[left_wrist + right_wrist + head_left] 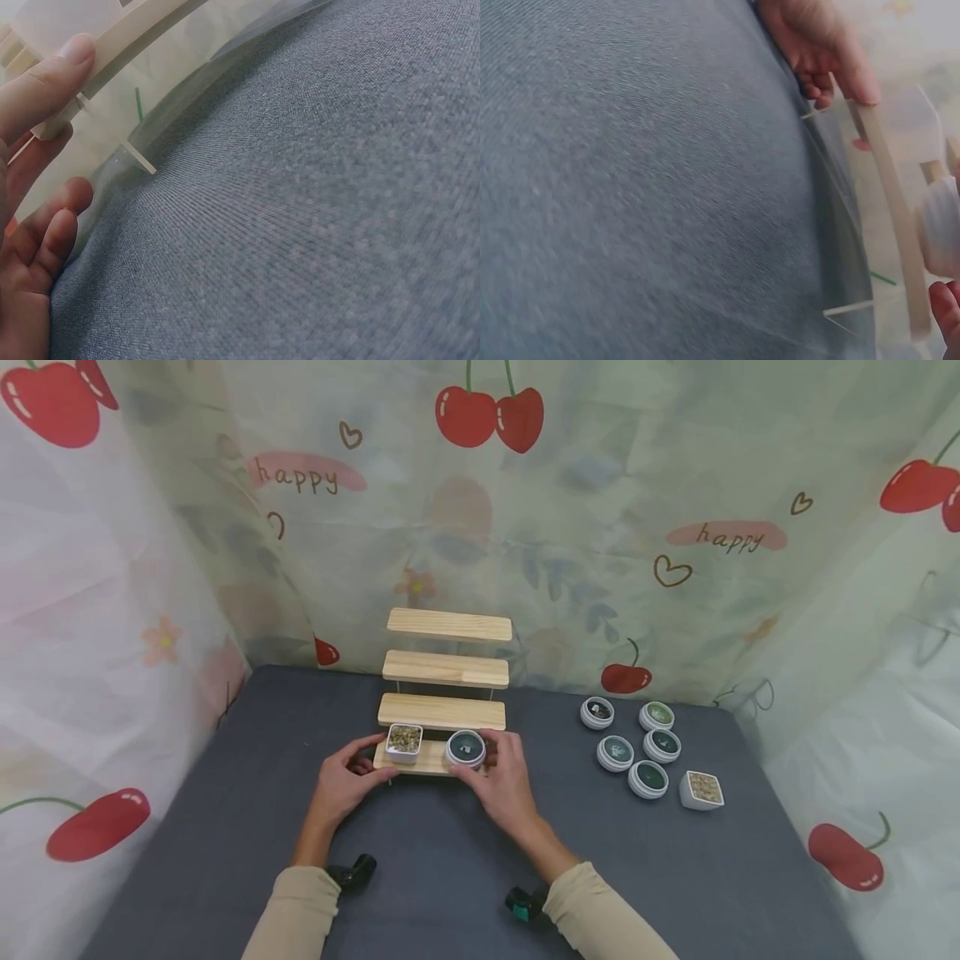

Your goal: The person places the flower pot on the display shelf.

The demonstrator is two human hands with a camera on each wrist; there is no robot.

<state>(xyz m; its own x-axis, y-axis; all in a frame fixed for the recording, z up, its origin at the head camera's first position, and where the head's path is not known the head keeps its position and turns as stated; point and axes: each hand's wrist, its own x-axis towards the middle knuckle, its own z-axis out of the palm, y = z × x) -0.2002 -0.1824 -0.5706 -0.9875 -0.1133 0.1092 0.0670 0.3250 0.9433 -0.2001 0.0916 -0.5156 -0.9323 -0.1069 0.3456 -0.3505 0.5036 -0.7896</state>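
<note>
A four-tier wooden display rack with clear side supports stands at the back of the table. My left hand grips the left end of its lowest board, thumb on the front edge, as the left wrist view shows. Beside that thumb, a square white pot of greenish-brown bits sits on the board. Toward the board's right end, my right hand holds a round white jar with a dark green top between thumb and fingers. The right wrist view catches the round jar only partly, at its edge.
On the right of the dark grey cloth stand several round white jars with green or dark tops. A square white pot of tan bits is near them. Cherry-patterned curtains close off the back and sides.
</note>
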